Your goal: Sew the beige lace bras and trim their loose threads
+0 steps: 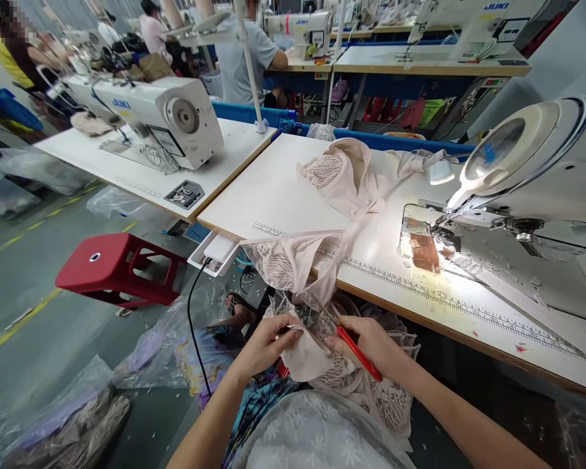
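Two grips: left hand (272, 340) pinches cloth (306, 359), right hand (375, 343) scissors (359, 354), 5 o'clock. Probably trimming; next snip needs tautness.

"What do we see between the fingers (289, 339) of our left hand (268, 342)?"

"We're pinching beige cloth (306, 359)."

"And our right hand (368, 342)?"

"Its fingers grip a red-handled tool (359, 355); beyond them we see a white table (268, 195), well left of them a red stool (97, 260)."

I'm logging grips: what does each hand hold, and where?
Left hand: pale pink fabric garment, by its edge. Right hand: red-handled metal scissors, by the handle.
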Demonstrator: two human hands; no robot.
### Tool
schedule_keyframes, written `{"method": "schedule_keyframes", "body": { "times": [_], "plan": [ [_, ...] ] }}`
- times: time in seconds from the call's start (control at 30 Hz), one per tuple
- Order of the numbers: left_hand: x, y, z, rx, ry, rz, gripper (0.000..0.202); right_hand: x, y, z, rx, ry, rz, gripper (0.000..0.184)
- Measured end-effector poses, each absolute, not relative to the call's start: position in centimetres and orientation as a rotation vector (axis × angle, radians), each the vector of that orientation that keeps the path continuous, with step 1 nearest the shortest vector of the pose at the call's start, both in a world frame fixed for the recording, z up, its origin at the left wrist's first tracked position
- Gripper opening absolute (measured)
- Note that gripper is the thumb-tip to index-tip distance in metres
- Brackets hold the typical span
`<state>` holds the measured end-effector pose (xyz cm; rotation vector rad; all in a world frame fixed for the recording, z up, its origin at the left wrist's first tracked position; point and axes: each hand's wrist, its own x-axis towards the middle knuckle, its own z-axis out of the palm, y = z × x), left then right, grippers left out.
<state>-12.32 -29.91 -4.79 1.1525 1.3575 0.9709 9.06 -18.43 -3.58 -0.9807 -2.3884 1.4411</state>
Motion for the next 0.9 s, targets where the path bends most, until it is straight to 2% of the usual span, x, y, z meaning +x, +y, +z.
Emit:
{"method": "schedule_keyframes", "body": {
  "times": [0.07, 0.13, 0.2, 0.57, 0.9],
  "plan": [
    [-11.9, -30.2, -5.1, 1.011, 1.336, 1.06, 0.036, 9.0, -19.0, -3.2, -0.955, -2.292, 1.341, 0.027],
    [-11.5, -30.4, -5.2, 0.892, 1.302, 1.133, 0.046, 8.6, -19.7, -3.0, -0.903, -2.233, 1.38, 0.019],
    [-11.1, -30.4, -5.1, 0.833, 1.27, 1.165, 0.053, 8.0, -20.5, -3.1, -0.886, -2.184, 1.487, 0.018],
    [-11.5, -30.9, -4.4, 0.994, 1.357, 1.078, 0.038, 5.7, -21.8, -5.9, -1.001, -1.995, 1.699, 0.02],
    [-12.0, -30.5, -4.7, 1.038, 1.358, 1.034, 0.031, 5.6, -21.9, -6.8, -0.991, -2.009, 1.645, 0.008]
  ]
}}
